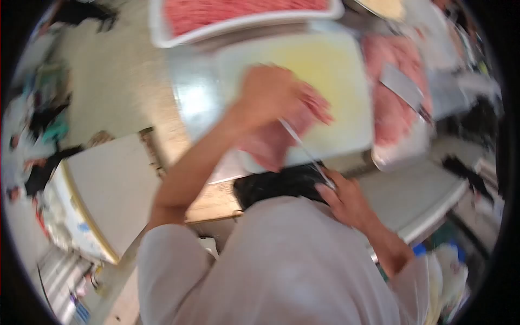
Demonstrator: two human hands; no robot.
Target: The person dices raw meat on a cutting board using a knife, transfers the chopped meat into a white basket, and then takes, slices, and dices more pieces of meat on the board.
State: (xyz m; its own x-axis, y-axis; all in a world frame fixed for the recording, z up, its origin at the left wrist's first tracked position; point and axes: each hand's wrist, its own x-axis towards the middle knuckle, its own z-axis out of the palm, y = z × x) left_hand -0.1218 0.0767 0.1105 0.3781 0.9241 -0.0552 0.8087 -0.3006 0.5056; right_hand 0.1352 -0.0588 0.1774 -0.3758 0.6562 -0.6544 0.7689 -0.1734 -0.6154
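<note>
My right hand (pixel 346 197) is closed round the handle of a knife (pixel 303 145). Its narrow blade slants up and left against a slab of raw meat (pixel 265 146) on a pale cutting board (pixel 346 103). My left hand (pixel 268 92) is on top of the meat, its blurred fingers curled over it. Beyond those fingers, thin strips of cut meat (pixel 318 105) lie on the board. The knife tip is close to my left hand, and the meat beneath that hand is hidden.
A white tray of red shredded meat (pixel 244 8) stands behind the board. To the right, a cleaver (pixel 402 86) rests on a larger piece of meat (pixel 392 116) in a pale tray. A black plastic bag (pixel 271 187) is at the near edge. A white-topped unit (pixel 111 187) stands left.
</note>
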